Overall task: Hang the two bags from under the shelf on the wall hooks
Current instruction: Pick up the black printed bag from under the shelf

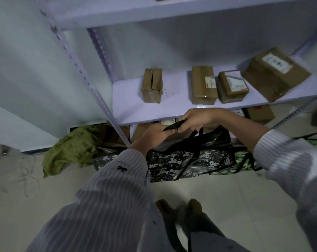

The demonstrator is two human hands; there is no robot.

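A black bag with a white bear print (188, 162) sits on the floor at the foot of the shelf, its mouth up. Its black strap handles (174, 126) rise above it. My left hand (152, 136) and my right hand (197, 119) are both closed on the handles, close together just below the shelf's front edge. A second bag with a green leaf print (243, 161) lies behind and to the right, mostly hidden by the first bag and my right arm. No wall hooks are in view.
The pale purple shelf board (132, 110) holds several taped cardboard boxes (203, 84). More boxes sit under it. A crumpled green cloth (72, 150) lies on the floor at the left, near the slotted metal upright (92, 84). White cables (26, 177) trail at far left.
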